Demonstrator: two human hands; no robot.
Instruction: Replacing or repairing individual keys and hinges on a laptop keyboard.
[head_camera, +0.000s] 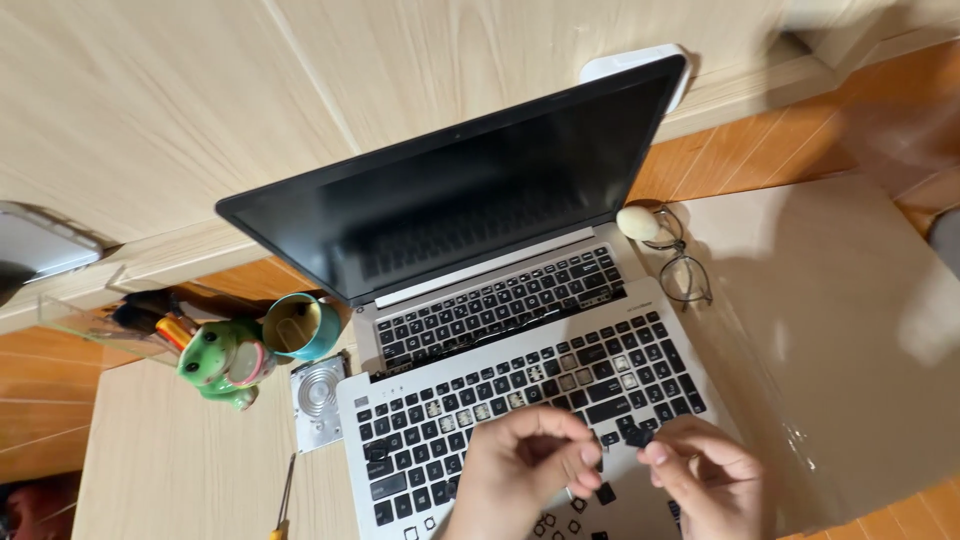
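Keycap: small, black, pinched in your right hand's fingertips above the loose keyboard's right end.
Right hand: fingers curled, closed on the keycap.
Left hand: loosely curled over the keyboard's lower middle; you hold nothing that can be made out.
Loose keyboard: silver, several keys missing, lying across the laptop at the desk's near edge.
Frog figure: near the desk's left edge.
Glasses: right of the laptop.

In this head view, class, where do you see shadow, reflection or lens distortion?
Head view: the dark laptop screen mirrors the keyboard; a soft shadow falls on the cardboard sheet at right; the wall's wood edges bow from the wide lens; both hands look slightly soft.
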